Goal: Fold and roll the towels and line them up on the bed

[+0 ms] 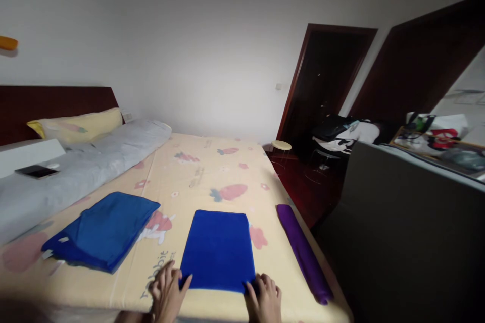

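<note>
Your left hand [167, 291] comes nearest, at the near left corner of the blue cloth [219, 250], its thumb and first finger slightly apart around that corner. Your right hand [265, 297] is at the near right corner in much the same pose, fingers curled and narrow. You cannot tell from here whether either one is pinching the fabric or only touching it.

Across the bed [227, 166], from the left, a looser pile of blue cloth [109, 229] lies at a slant, with small white tags [63, 239] at its near left end. It looks soft and slack, so expect its layers to slide if you take it by one edge; a flat palm beneath should suit it better.

The blue cloth between your hands lies flat, in a neat near-rectangle. Judge it light, limp and hard to damage, likely to sag in the middle when lifted by two corners. Hold those near corners with thumbs above and fingers under every layer.

To the right, near the bed's edge, the purple roll [304, 255] looks soft too; grip it around the middle.
</note>
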### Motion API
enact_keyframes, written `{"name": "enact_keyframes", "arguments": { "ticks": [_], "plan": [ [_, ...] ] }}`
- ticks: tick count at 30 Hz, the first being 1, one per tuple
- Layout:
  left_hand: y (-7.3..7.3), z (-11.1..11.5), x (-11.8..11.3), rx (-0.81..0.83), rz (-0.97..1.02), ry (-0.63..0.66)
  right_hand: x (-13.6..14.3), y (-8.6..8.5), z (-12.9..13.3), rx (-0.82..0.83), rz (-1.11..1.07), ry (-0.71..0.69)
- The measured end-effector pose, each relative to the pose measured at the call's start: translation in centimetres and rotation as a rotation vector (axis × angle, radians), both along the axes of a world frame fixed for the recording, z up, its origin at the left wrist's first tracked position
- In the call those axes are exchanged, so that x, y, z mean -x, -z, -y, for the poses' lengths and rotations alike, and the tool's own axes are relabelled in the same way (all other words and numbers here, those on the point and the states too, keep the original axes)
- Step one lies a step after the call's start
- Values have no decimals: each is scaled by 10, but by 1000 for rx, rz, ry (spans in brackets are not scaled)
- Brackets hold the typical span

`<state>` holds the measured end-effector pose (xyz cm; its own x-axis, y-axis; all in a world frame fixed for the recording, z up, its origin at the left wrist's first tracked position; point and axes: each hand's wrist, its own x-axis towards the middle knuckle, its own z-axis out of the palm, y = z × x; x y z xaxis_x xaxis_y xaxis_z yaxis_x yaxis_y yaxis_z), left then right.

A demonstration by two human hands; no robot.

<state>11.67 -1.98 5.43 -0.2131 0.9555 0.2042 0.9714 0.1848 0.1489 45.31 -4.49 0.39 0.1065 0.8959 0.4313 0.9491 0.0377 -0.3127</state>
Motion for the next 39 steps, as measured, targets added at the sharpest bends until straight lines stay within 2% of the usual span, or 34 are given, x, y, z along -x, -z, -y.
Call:
{"name": "enact_keyframes", "arguments": {
  "ticks": [3, 5, 10, 12, 14, 16, 20, 23, 25, 27, 31, 33, 35, 39],
  "plan": [
    [-3, -3, -12, -29, -97, -6, 9, 6, -4, -35, 90, 67],
    [5, -6, -27, -70, -117, 62, 25, 13, -9, -75, 119, 34],
    [52, -1, -77, -256, -70, 572, 91, 34, -15, -193, 88, -317],
    [64, 5, -80, -320, -96, 679, 104, 39, -12, -277, 106, -381],
    [67, 11, -66, -315, -114, 712, 97, 38, -7, -331, 152, -393],
    [62, 16, -38, -271, -113, 680, 73, 34, 1, -311, 213, -360],
    [50, 20, 20, -219, -106, 537, 10, 27, 15, -185, 298, -248],
    [47, 18, 41, -182, -87, 543, -15, 32, 17, -138, 302, -230],
    [44, 13, 44, -144, -56, 557, -18, 32, 13, -96, 283, -229],
    [38, 7, 42, -104, -14, 563, -14, 23, 7, -9, 232, -220],
    [19, -6, 39, -59, 82, 596, -3, -22, -5, 171, 51, -218],
    [8, -13, 39, -71, 133, 555, 0, -45, -11, 220, -56, -210],
    [-1, -22, 38, -67, 195, 500, 1, -60, -20, 256, -146, -170],
    [-13, -43, 34, 31, 252, 374, -3, -67, -42, 278, -193, -92]
  ]
}}
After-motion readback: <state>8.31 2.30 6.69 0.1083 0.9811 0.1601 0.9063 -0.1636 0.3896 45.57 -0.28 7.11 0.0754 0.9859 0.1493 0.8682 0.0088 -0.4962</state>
